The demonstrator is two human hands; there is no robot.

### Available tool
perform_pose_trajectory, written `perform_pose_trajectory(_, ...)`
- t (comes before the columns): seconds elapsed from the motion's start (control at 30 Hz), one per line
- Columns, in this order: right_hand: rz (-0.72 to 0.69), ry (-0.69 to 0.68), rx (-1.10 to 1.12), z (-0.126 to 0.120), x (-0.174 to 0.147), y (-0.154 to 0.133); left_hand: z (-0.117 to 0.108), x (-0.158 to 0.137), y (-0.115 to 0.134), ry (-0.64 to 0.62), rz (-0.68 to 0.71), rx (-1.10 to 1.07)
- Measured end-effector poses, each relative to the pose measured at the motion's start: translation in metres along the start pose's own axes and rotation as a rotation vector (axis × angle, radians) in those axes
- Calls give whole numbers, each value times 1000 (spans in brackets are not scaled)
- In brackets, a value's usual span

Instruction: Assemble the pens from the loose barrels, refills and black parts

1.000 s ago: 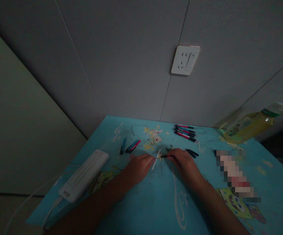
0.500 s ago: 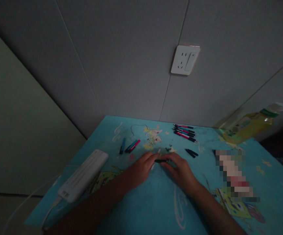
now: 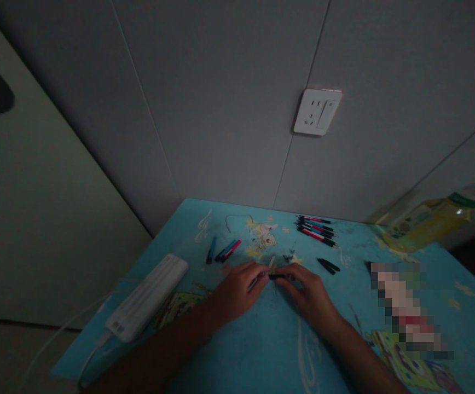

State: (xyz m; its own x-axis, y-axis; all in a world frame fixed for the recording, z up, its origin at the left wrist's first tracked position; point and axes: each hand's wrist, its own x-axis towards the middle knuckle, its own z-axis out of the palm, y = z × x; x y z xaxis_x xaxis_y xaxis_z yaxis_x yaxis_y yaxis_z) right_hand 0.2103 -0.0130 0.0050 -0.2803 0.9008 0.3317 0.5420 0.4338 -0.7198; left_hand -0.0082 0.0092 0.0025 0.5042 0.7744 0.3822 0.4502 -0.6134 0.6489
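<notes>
My left hand [image 3: 241, 287] and my right hand [image 3: 305, 284] meet low over the table, fingertips nearly touching. Between the right thumb and fingers is a short black pen part [image 3: 277, 277], pointing toward the left hand. The left thumb and fingers are pinched at its other end; what they hold is too small and dark to make out. A thin whitish stick [image 3: 272, 261] shows just behind the left fingertips, partly hidden by them. Tiny dark pieces [image 3: 289, 256] lie beyond the hands. Two black pen pieces [image 3: 328, 266] rest to the right of my right hand.
Blue and red pen barrels [image 3: 228, 250] lie at the left, several pens [image 3: 316, 230] at the back right. A white power strip [image 3: 147, 298] with a cable sits left on the blue tablecloth [image 3: 237, 355]. On the right are a yellow-liquid bottle [image 3: 430, 221] and a blurred-out item [image 3: 410, 309].
The view has shifted slightly, so everything appears lower and further right. My left fingertips have drawn together at the end of the black pen part, which stays in my right hand.
</notes>
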Motion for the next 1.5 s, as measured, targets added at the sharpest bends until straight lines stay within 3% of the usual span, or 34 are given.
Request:
perform_pose_trajectory(0.2,-39,-93,18,0,-2,-7,-5,2,6,-26,9,-108)
perform_pose_trajectory(0.53,-40,-31,70,11,-3,-7,2,-1,-2,-93,21,-71)
perform_pose_trajectory(0.77,-68,-125,-2,5,-2,-15,-4,-1,8,-103,54,-49)
perform_pose_trajectory(1.03,-149,-247,-179,8,-5,-22,-5,2,7,48,39,-196)
perform_pose_trajectory(1.23,-165,-241,-189,9,-6,-16,-7,5,3,125,-41,-250)
perform_pose_trajectory(1.5,-110,-173,-185,10,-5,-13,-8,8,-6,199,-85,-144)
